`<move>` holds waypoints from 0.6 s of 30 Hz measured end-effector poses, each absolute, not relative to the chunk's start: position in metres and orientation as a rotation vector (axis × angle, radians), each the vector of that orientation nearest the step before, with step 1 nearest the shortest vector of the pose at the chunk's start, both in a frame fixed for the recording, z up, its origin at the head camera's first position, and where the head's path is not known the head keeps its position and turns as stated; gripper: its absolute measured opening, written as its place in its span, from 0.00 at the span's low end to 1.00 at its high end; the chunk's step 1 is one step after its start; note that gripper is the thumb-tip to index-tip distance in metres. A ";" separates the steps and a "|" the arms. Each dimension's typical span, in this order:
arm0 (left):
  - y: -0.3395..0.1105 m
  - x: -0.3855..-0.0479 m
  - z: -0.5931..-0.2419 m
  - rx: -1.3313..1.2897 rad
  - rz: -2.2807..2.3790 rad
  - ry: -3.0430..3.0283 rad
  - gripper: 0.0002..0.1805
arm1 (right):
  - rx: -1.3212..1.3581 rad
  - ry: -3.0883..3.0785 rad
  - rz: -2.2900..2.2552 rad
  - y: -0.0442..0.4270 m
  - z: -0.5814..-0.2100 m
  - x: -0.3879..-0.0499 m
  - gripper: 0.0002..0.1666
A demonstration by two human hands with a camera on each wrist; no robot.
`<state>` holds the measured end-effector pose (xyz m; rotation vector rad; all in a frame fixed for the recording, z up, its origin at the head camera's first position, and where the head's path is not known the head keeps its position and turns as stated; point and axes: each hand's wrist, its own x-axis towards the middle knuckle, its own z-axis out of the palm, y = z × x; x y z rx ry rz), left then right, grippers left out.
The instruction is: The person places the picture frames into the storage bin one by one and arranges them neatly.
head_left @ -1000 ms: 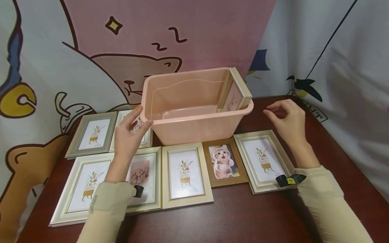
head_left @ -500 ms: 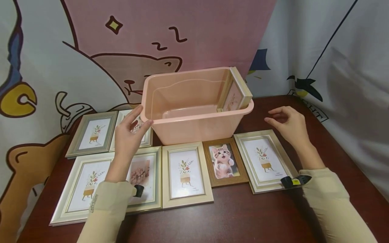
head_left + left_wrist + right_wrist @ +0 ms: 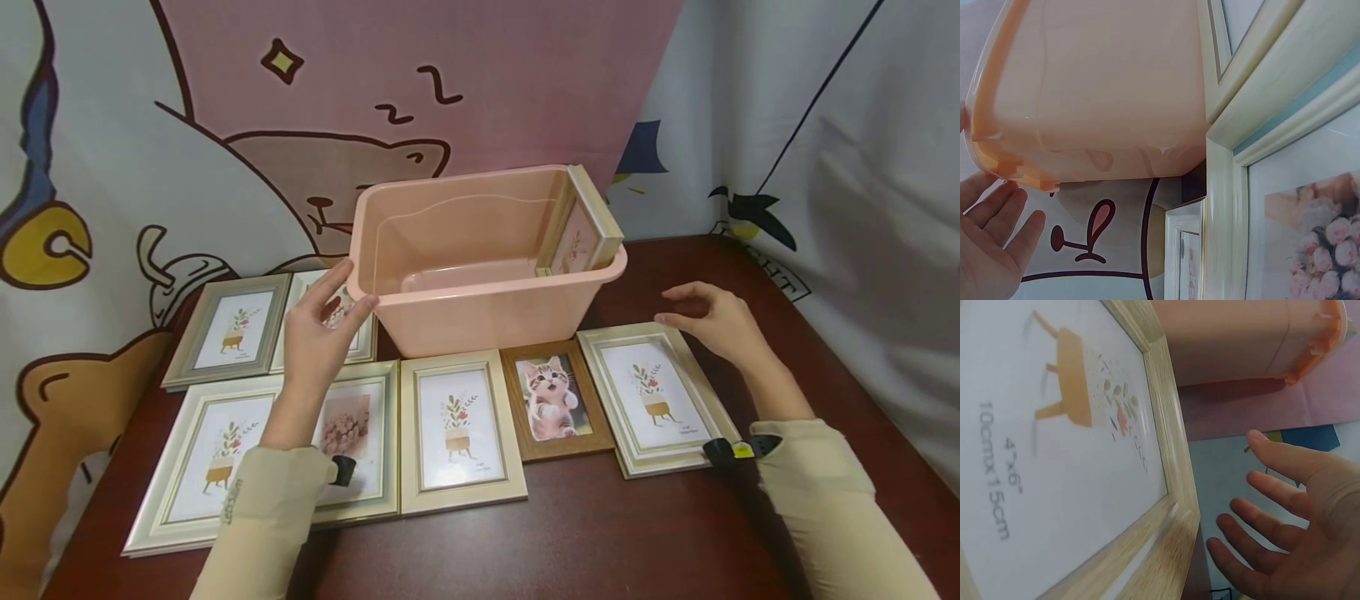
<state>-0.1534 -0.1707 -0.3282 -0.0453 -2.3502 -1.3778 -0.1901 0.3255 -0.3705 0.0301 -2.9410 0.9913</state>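
Note:
In the head view a pink bin (image 3: 480, 312) stands at the middle of the table, with a light frame (image 3: 596, 218) leaning upright inside its right end. My left hand (image 3: 318, 333) touches the bin's front left corner, thumb and fingers at the rim; in the left wrist view the fingers of that hand (image 3: 994, 237) lie at the rim's edge. My right hand (image 3: 720, 325) hovers, empty, over the far right corner of a cream frame (image 3: 600, 400). The right wrist view shows the right hand (image 3: 1297, 519) with fingers spread and relaxed beside a wooden frame edge (image 3: 1175, 425).
A kitten picture in a brown frame (image 3: 517, 400) and a cream frame (image 3: 512, 433) lie before the bin. Several more frames lie at the left, among them a grey-green one (image 3: 183, 358). A cartoon-print cloth (image 3: 525, 75) hangs behind the dark table (image 3: 570, 542).
My right hand has moved down and slightly toward me, nearer the rightmost frame. My left hand and the bin have stayed in place.

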 end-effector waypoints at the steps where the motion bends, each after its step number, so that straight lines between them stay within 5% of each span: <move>1: -0.171 -0.153 -0.328 -0.044 -1.377 -2.352 0.31 | 0.039 -2.957 0.998 0.327 -0.372 -0.191 0.34; 18: -0.170 -0.153 -0.328 -0.027 -1.367 -2.363 0.31 | 0.141 -3.248 1.137 0.349 -0.383 -0.198 0.43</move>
